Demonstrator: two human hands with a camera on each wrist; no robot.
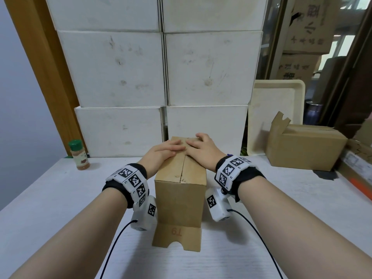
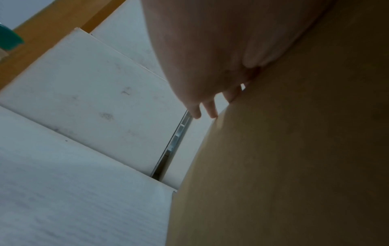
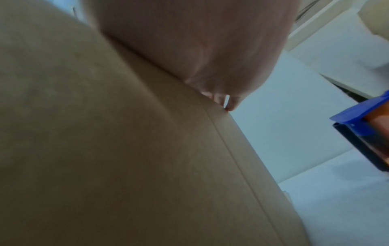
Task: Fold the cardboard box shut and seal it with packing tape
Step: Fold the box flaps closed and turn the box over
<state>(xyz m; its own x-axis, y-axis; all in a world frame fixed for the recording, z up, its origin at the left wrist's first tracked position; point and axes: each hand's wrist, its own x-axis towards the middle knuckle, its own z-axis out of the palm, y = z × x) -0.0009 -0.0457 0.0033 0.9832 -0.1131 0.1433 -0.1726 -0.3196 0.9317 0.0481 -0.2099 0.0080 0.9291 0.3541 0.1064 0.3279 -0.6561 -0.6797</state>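
A brown cardboard box [image 1: 180,200] stands in the middle of the white table, its two top flaps folded down and meeting at a centre seam. A loose flap marked "T9" sticks out at its near base. My left hand [image 1: 164,153] lies flat on the left flap, fingers straight. My right hand [image 1: 198,149] presses the right flap, fingers slightly bent near the far edge. In the wrist views the box side [image 2: 284,158] [image 3: 105,149] fills the frame under each palm. A blue tape dispenser [image 3: 366,133] shows at the right edge of the right wrist view.
Stacked white boxes [image 1: 161,77] form a wall right behind the box. A green-capped spice jar [image 1: 79,156] stands at the left. A second brown carton [image 1: 306,148] and a cream tray [image 1: 277,109] sit at the right. The table [image 1: 60,198] is bare beside the box.
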